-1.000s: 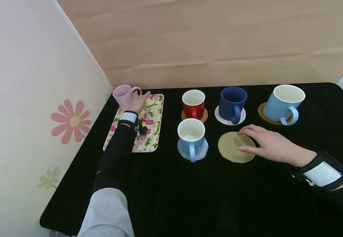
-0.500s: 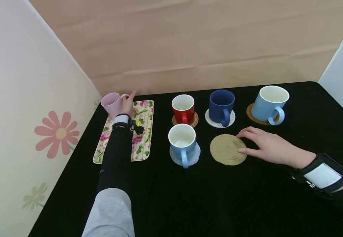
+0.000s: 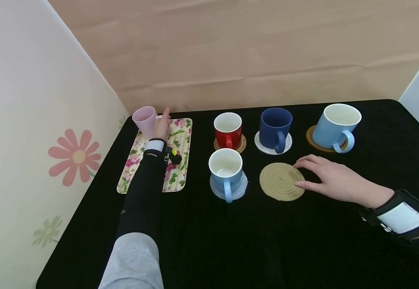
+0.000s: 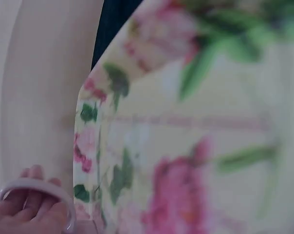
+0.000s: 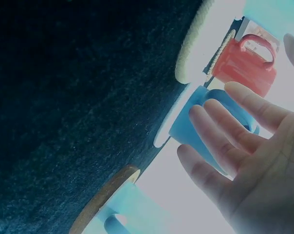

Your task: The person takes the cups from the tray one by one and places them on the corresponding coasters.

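The left hand [image 3: 161, 127] gripped the pink mug [image 3: 145, 119] by its handle at the far left corner of the table [image 3: 231, 241], over the far end of the floral mat [image 3: 178, 160]. A second before, the mug tilted more and the fingers lay spread beside it; they had since closed in, seemingly through the handle, though the wrist view was blurred. The right hand [image 3: 334, 180] stayed flat and relaxed, fingertips on the edge of the bare woven coaster [image 3: 281, 181], beside the light blue mug [image 3: 225, 168]. So the lift was only beginning.
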The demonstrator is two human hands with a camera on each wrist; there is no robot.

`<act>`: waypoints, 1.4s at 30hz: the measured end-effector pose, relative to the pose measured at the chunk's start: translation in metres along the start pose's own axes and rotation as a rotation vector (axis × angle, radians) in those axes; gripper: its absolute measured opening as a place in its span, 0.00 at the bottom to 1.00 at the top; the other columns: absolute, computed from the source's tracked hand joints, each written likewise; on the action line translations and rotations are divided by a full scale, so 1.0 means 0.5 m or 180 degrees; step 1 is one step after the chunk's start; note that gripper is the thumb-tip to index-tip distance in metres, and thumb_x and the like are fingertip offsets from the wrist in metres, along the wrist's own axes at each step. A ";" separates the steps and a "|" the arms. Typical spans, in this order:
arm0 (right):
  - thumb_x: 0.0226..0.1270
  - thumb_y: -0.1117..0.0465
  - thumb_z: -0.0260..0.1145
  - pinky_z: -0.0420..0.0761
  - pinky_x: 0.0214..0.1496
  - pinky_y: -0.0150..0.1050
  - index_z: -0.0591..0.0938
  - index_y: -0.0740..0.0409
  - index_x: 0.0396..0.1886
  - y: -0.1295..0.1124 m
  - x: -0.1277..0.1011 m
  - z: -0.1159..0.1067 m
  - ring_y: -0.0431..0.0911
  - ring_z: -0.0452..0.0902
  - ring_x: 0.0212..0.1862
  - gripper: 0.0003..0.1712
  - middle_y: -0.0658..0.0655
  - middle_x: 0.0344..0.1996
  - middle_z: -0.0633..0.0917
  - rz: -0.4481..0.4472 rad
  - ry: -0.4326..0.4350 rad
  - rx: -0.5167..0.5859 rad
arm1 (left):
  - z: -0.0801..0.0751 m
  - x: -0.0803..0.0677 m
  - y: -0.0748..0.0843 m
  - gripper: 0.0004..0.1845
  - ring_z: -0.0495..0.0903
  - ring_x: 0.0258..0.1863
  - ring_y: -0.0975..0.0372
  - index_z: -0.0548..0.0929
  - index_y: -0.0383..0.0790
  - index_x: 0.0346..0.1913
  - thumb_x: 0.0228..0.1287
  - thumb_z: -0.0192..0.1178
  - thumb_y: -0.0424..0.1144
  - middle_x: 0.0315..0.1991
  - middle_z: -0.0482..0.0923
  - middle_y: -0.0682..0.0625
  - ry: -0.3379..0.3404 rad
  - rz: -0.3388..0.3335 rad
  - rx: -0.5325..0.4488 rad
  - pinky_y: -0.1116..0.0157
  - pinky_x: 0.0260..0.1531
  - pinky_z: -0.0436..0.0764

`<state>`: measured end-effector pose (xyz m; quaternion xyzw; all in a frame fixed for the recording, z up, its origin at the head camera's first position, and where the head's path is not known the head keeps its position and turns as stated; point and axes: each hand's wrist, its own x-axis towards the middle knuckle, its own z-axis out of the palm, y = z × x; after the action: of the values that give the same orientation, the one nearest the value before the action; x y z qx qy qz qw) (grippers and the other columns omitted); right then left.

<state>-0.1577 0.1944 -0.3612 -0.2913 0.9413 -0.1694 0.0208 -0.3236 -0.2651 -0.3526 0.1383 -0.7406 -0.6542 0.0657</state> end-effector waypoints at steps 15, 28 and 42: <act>0.67 0.43 0.64 0.81 0.40 0.49 0.78 0.58 0.57 0.006 0.008 0.001 0.55 0.77 0.52 0.29 0.61 0.56 0.75 0.0005 -0.0088 0.0009 | 0.004 -0.072 0.004 0.18 0.69 0.21 0.60 0.72 0.20 0.32 0.76 0.46 0.35 0.22 0.74 0.47 0.0195 0.0290 -0.0684 0.65 0.32 0.69; 0.66 0.43 0.65 0.82 0.38 0.46 0.77 0.58 0.58 0.015 -0.002 0.001 0.55 0.77 0.51 0.29 0.62 0.56 0.75 0.0061 -0.0115 0.0070 | 0.001 -0.047 -0.048 0.18 0.62 0.20 0.64 0.66 0.35 0.26 0.79 0.41 0.37 0.21 0.63 0.51 -0.0319 0.0380 -0.0686 0.67 0.29 0.65; 0.55 0.29 0.65 0.81 0.43 0.54 0.71 0.57 0.65 0.026 -0.013 0.018 0.59 0.75 0.54 0.48 0.63 0.58 0.73 0.0084 -0.0192 0.0048 | 0.003 -0.128 0.005 0.19 0.57 0.24 0.62 0.63 0.36 0.27 0.81 0.35 0.39 0.21 0.55 0.51 -0.0831 0.0889 -0.1062 0.66 0.34 0.58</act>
<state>-0.1579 0.2053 -0.3744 -0.2837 0.9427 -0.1673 0.0536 -0.2631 -0.2449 -0.3449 -0.0637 -0.6366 -0.7643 0.0811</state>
